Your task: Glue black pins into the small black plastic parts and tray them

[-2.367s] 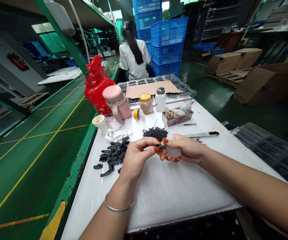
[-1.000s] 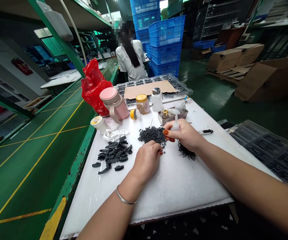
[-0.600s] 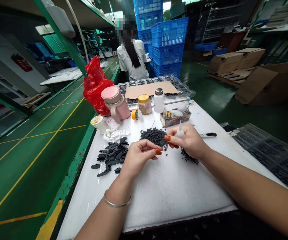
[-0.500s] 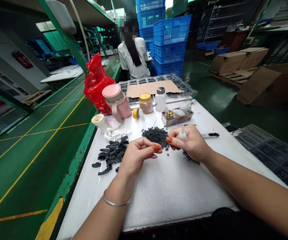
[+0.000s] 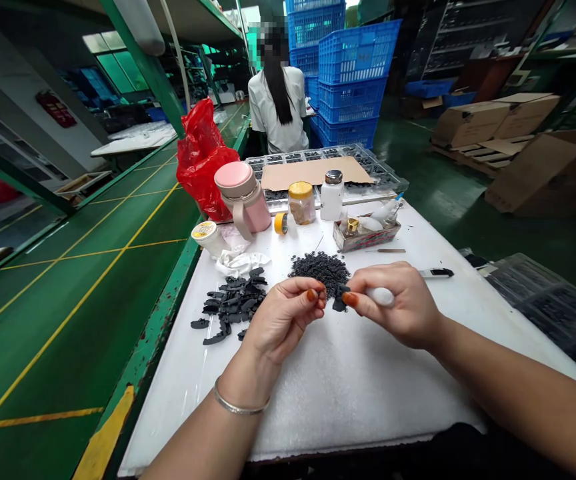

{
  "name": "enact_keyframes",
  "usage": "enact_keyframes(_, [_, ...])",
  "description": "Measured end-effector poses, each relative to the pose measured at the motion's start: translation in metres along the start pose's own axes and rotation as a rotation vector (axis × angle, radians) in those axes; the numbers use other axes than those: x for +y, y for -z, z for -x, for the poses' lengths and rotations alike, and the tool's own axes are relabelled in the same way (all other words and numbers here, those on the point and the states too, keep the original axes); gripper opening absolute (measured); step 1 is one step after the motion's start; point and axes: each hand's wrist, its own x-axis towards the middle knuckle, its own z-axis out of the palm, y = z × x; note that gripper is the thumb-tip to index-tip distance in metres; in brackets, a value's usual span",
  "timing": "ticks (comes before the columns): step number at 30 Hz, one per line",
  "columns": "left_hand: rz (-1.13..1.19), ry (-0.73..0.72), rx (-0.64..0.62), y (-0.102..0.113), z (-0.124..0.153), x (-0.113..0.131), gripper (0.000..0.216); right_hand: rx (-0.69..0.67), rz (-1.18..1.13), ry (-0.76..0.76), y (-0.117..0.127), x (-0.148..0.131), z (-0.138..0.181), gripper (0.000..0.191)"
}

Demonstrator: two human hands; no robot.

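Note:
My left hand (image 5: 284,313) is closed in a pinch at the middle of the table; what lies between its fingertips is too small to make out. Just to its right, my right hand (image 5: 405,303) is closed around a small white plastic bottle (image 5: 381,297). A black plastic piece (image 5: 339,301) shows at its thumb and fingertips. Beyond both hands lies a heap of small black rings (image 5: 321,268). Left of my left hand, curved black plastic parts (image 5: 235,300) are piled loosely.
Along the back stand a pink mug (image 5: 244,197), yellow-lidded jar (image 5: 301,203), white bottle (image 5: 332,197) and a small box of bottles (image 5: 368,237). A utility knife (image 5: 437,273) lies at right. Ahead, a person in a white shirt (image 5: 279,110) sits near stacked blue crates (image 5: 353,87).
The white bottle in my right hand has tipped from upright to lying sideways. My left fingers have curled in closer. The whole view has shifted slightly.

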Motion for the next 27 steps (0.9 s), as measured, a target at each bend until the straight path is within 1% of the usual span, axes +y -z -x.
enact_keyframes(6, [0.020, 0.008, -0.001, 0.002, 0.000, -0.003, 0.024, -0.008, 0.056, 0.124, -0.005, -0.001, 0.003, 0.011])
enact_keyframes(11, [0.038, 0.027, 0.027, 0.001, 0.000, -0.004, 0.027, -0.008, 0.091, 0.149, -0.008, -0.004, 0.003, 0.013])
enact_keyframes(14, [0.048, 0.032, 0.044, 0.000, 0.000, -0.004, 0.028, 0.022, 0.086, 0.182, -0.008, -0.004, 0.001, 0.013])
enact_keyframes(16, [0.057, 0.035, 0.047, 0.000, 0.000, -0.004, 0.028, 0.038, 0.086, 0.203, -0.009, -0.004, 0.001, 0.013])
enact_keyframes(19, [0.071, 0.044, 0.044, 0.000, 0.000, -0.004, 0.027, 0.028, 0.102, 0.223, -0.010, -0.003, 0.001, 0.015])
enact_keyframes(27, [0.067, 0.064, 0.042, 0.000, -0.002, -0.004, 0.029, 0.020, 0.132, 0.218, -0.011, -0.002, 0.002, 0.013])
